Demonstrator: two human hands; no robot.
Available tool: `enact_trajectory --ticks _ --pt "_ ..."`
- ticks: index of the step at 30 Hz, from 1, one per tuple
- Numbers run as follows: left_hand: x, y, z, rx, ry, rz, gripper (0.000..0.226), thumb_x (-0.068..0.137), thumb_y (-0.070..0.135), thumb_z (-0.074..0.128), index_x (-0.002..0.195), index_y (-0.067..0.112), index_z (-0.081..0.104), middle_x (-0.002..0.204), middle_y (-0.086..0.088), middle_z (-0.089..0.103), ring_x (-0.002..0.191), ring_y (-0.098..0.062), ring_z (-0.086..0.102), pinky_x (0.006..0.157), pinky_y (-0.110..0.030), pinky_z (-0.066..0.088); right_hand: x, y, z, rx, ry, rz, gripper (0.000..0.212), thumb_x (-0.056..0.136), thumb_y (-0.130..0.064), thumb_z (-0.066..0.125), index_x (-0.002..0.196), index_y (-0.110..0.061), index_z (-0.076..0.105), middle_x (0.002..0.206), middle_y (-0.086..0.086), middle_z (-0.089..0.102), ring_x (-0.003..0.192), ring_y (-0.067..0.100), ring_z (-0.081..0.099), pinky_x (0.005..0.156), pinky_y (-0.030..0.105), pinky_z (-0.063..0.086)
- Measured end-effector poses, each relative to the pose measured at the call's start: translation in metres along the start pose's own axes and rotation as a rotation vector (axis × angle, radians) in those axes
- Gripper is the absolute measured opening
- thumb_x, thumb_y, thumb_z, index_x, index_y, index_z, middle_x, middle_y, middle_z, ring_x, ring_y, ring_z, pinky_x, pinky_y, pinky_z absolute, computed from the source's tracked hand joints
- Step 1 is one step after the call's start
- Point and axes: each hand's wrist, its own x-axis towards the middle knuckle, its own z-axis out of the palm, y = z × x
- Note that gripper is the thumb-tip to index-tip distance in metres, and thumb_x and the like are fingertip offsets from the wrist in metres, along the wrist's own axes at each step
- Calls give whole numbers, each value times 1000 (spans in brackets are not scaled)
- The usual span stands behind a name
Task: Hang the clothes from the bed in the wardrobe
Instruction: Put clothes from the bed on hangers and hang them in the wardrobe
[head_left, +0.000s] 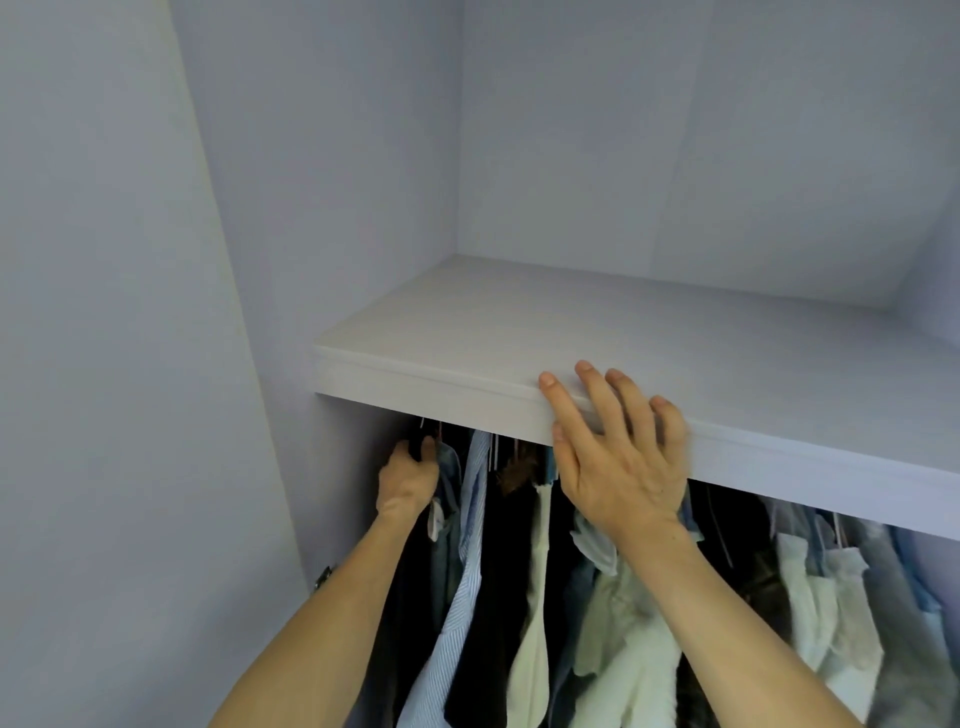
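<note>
Bracing against the shelf's front edge, the right hand lies flat, fingers straight and holding nothing, probably to steady the reach. The left hand is tucked under that edge at the far left, curled round the top of a dark garment, likely seating its hanger on a rail hidden behind the lip. Hanging clothes crowd its right, and the side panel is just beside the knuckles, so room is tight.
</note>
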Motion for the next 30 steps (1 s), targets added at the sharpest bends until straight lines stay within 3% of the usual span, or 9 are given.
enact_trajectory --ticks 4,8,11,15,20,22,24,27,30 --pt "-3 -2 -1 -193 23 50 40 105 27 43 142 13 52 138 -11 57 124 -29 53 98 -25 38 0 1 0 -36 51 1 53 96 -39 54 147 -35 46 141 0 58 123 24 57 100 44 38" --pt "-6 0 -5 -334 55 78 41 105 28 45 143 16 52 137 -5 59 124 -24 55 110 -36 42 2 -1 1 -51 56 2 54 95 -40 55 148 -35 45 140 1 58 123 24 55 100 44 38" --pt "-11 -1 -10 -313 48 109 40 105 28 44 143 18 52 135 -3 61 126 -25 55 112 -40 41 4 -2 0 -35 15 7 52 97 -39 53 148 -36 45 142 1 57 124 25 53 103 44 35" --pt "-38 -20 -20 -298 33 117 42 105 30 45 145 19 50 138 2 57 127 -20 53 111 -30 38 4 -2 -9 -3 -23 28 49 99 -37 51 148 -36 45 145 3 54 129 27 52 106 46 33" --pt "-89 -49 -45 -287 32 129 39 105 33 46 142 24 53 132 5 61 120 -14 57 109 -30 41 -1 -30 -30 96 -125 256 55 100 -36 48 153 -31 36 161 9 31 150 28 26 121 54 16" --pt "-112 -65 -58 -276 7 132 38 104 35 46 141 26 55 131 7 63 120 -11 58 111 -34 42 -23 -49 -41 199 -228 310 63 96 -34 50 155 -24 33 164 12 20 153 29 13 122 54 9" --pt "-136 -77 -74 -243 11 139 35 104 35 47 136 28 58 127 10 65 117 -7 59 108 -30 44 -54 -71 -51 384 -391 328 66 92 -35 53 154 -21 35 165 10 18 153 27 13 122 50 13" --pt "-173 -89 -101 -198 24 130 28 104 30 48 127 35 62 117 19 68 110 4 61 93 -11 45 -94 -102 -66 780 -785 507 52 98 -41 54 145 -20 46 156 -3 37 144 21 33 115 36 32" --pt "-218 -102 -124 -148 11 106 25 104 30 49 121 38 65 111 22 70 108 6 62 97 -14 48 -99 -131 -87 1255 -1126 835 44 96 -44 58 136 -26 51 135 -9 57 124 10 54 96 23 43"
